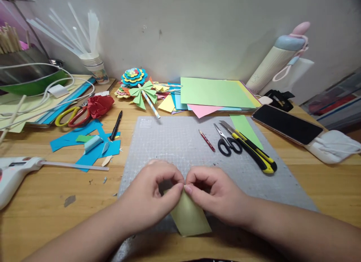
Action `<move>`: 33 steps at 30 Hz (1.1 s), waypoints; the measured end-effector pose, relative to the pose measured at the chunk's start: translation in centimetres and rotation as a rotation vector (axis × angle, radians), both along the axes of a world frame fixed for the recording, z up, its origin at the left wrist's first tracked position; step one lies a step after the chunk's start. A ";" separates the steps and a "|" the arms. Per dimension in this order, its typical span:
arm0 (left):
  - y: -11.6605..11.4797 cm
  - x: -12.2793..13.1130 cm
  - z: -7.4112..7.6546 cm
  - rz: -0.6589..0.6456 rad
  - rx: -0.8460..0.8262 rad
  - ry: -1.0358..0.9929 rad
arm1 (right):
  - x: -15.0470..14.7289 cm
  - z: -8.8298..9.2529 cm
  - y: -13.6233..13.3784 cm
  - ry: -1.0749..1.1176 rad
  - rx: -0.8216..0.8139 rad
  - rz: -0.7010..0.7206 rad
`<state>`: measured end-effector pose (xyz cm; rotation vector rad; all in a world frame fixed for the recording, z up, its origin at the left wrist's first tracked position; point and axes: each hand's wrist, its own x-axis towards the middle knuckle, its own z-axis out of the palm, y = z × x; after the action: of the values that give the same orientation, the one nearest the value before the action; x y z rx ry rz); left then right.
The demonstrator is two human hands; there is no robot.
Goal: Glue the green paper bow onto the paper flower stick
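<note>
A piece of yellow paper (190, 217) is pinched at its far edge by both hands, above the near part of the grey cutting mat (158, 141). My left hand (158, 190) has thumb and fingertips pressed together on that edge. Right beside it, my right hand (216, 190) grips the same edge, the two thumbs almost touching. The paper slopes down toward me, its lower end free. Beyond the hands on the mat lie a red pencil stub (207, 140), black-handled scissors (227, 141) and a yellow-black utility knife (251, 147).
Left of the mat are blue paper scraps (97, 151), a black pen (116, 125), a glue gun (19, 175) and yellow-red scissors (75, 117). Paper flowers (134, 77) and a coloured paper stack (218, 92) sit by the wall. A phone (287, 124) lies at right.
</note>
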<state>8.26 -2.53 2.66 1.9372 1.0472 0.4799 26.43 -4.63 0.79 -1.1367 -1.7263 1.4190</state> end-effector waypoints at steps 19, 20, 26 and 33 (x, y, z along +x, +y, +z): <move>1.2 -1.0 0.8 0.213 -0.030 -0.025 | 1.8 -0.2 0.7 0.311 0.108 -0.378; 1.3 -1.0 0.7 0.221 -0.069 -0.073 | 1.8 -0.4 0.8 0.366 0.075 -0.400; 1.0 -0.4 -0.2 0.193 -0.170 -0.180 | 1.1 -1.3 0.8 0.459 -0.003 -0.322; 1.3 -0.8 -0.5 0.184 0.090 -0.172 | 0.7 -1.7 1.0 0.504 -0.389 -0.167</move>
<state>7.43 -1.28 2.20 1.8483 1.1123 0.7945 27.16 -3.64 -0.89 -0.9726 -1.0127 1.7920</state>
